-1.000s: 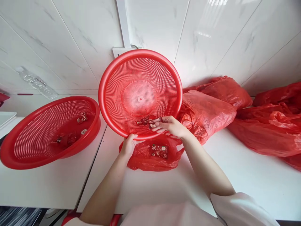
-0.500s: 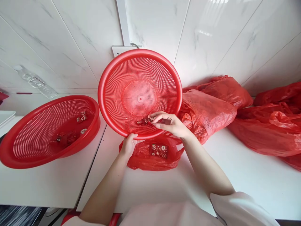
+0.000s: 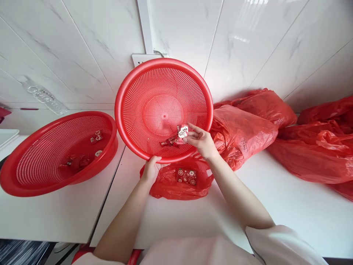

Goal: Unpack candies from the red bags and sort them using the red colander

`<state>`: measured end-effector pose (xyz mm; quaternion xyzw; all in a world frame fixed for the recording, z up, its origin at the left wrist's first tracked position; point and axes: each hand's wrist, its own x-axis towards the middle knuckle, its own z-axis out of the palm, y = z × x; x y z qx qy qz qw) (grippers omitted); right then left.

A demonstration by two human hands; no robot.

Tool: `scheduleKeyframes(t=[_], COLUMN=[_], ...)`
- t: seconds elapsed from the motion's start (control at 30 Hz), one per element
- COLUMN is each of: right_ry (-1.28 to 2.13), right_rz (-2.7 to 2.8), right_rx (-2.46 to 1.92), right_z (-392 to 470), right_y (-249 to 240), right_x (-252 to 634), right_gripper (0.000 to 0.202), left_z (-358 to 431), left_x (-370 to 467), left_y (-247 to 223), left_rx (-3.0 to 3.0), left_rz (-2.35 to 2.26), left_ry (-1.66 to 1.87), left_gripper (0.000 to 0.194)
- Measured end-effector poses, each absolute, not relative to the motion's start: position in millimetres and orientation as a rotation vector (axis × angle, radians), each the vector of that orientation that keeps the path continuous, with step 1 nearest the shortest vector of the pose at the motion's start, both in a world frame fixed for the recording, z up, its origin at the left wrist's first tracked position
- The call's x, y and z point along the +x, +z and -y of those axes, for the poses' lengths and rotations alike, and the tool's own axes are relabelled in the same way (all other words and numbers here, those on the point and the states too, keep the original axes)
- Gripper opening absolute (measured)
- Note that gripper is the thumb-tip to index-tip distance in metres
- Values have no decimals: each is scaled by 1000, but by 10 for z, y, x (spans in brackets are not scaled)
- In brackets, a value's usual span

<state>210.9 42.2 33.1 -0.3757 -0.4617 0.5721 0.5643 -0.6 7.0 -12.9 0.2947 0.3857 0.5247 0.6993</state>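
My left hand grips the near rim of a red plastic basket, which is tilted toward me. Between the thumb and fingers of my right hand is a small red packet with a white printed label, raised inside the basket. Other small dark-red packets lie at the basket's lower side, just left of it. Below the rim, an open red plastic bag rests on the table and holds a dark-red printed packet with pale flower shapes.
Another red basket leans at the left with several small packets in it. Full red plastic bags lie along the wall on the right. At the back left a clear plastic bottle stands near the wall. A socket strip sits behind the basket.
My right hand has lifted the small red packet up from the others in the basket, and its white label now faces me. My left hand and the basket have hardly moved.
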Motion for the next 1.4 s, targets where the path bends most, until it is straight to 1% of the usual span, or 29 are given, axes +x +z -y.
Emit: scheduleKeyframes(t=[0.07,0.13,0.27,0.37,0.53,0.67,0.77,0.93,1.0,1.07,1.2,1.3,1.4], right_ry=[1419,1458,1445,1416,1414,1352,1216,763,661,606,507,534,581], right_rz=[1053,1049,1096,1176,1614,2089,2226,2083,2075,2137,2285,2353,2378], right_rx=[-888,-908,-895,-875,-824,-824,-777,-992,-1017,-1036,-1192,-1145,-985], right_z=[-428,-423,-402,-381,-285,-192,-168,-206,-224,-230,-205,-178,-166], right_y=[315,306,317,362,486,529,507,440,384,304,156,175,290], right_x=[2101,2088,2052,2050,2142,2164,2103,1999,1953,1889,1766,1770,1849], right_gripper=[59,50,44,39,28,23,24,29,32,38,55,55,56], left_z=[-69,-64,-48,-50,-93,-117,-124,-78,-29,25,80,58,12], left_x=[-11,-15,-12,-18,-57,-71,-67,-18,21,57,84,63,35], left_y=[-137,-140,-128,-127,-120,-57,-17,-21,-36,-56,-92,-80,-33], left_rx=[656,664,690,701,699,694,703,678,699,721,740,726,703], left_rz=[-860,-853,-840,-857,-905,-920,-938,-866,-837,-825,-859,-889,-862], left_ry=[1162,1150,1131,1138,1211,1258,1259,1189,1152,1102,1096,1127,1175], left_gripper=[17,20,27,25,20,22,22,24,25,25,21,18,23])
